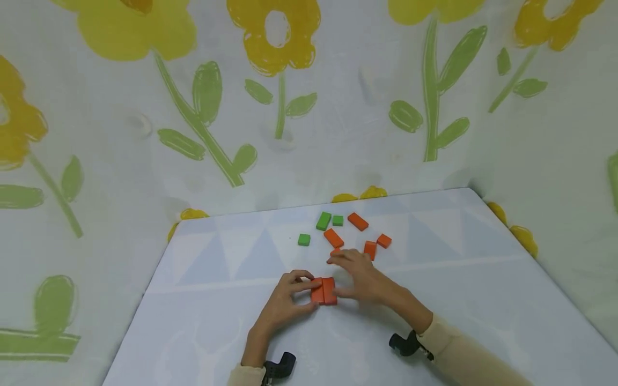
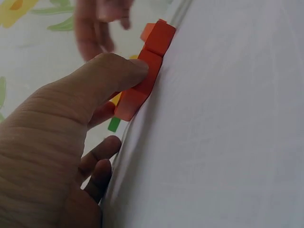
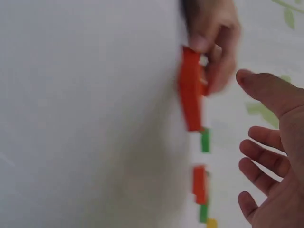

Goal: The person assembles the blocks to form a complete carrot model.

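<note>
Blocks (image 1: 330,292), orange pair — likely light, stiff; hold ends, 12 and 6 o'clock. Left hand (image 1: 284,304) pinches one — right hand (image 1: 365,280) spread, empty.

A sheeted-off recording nook around a table (image 1: 193,321)
From my remote seat I see pale sheeting (image 1: 338,134) printed with yellow flowers (image 1: 251,45) rising behind the table and along both its sides; black wrist-worn cameras (image 1: 281,366) over the table's near part point to a recording setup, but whether it stands in a home or lab I cannot tell.
</note>
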The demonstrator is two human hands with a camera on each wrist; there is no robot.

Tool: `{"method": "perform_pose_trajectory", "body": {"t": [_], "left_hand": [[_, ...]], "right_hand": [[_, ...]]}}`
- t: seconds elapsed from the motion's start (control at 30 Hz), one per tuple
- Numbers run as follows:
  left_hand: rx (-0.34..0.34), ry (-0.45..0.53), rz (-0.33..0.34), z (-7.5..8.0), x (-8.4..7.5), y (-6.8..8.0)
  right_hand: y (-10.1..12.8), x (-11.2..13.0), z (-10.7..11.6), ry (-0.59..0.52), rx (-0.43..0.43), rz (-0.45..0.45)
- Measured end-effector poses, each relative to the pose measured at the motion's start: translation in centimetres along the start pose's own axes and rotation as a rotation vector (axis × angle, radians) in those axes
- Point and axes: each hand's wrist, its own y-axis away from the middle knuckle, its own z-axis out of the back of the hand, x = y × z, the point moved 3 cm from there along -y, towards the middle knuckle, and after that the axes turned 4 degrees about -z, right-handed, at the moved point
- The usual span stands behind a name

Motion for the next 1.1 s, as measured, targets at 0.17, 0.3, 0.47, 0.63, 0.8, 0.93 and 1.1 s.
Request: {"method": "perform_pose_trajectory", "body": {"t": [0.17,0.3,0.47,0.63,0.8,0.93,1.1], "left_hand": [[0.004,-0.011,0.045,0.1,0.2,-0.1],[-0.005,-0.006,0.079,0.3,0.4,0.1],[0.02,0.009,0.091,0.0,0.7,0.3],[0.003,0.038,0.092,-0.1,0.5,0.3],[0.024,0.058,0.106,-0.9,0.4,0.6],[0.037,0.057,0.096,-1.2,0.3,0.6],[0.01,0.04,0.089,-0.4,0.2,0.2]], "right_hand": [[-3.1,-1.1,3.2,0.062,-0.079,0.024],[-6.0,-2.7,3.7,0.151,-0.003,-0.012],[-8.3,-4.9,3.4,0.19,0.104,-0.097],[-9.5,-6.0,3.0,0.163,0.198,-0.094],[-9.5,-7.1,2.1,0.181,0.327,-0.093],[-9.3,-7.6,1.9,0.2,0.33,-0.078],[-9.6,-7.2,2.9,0.165,0.221,-0.046]]}}
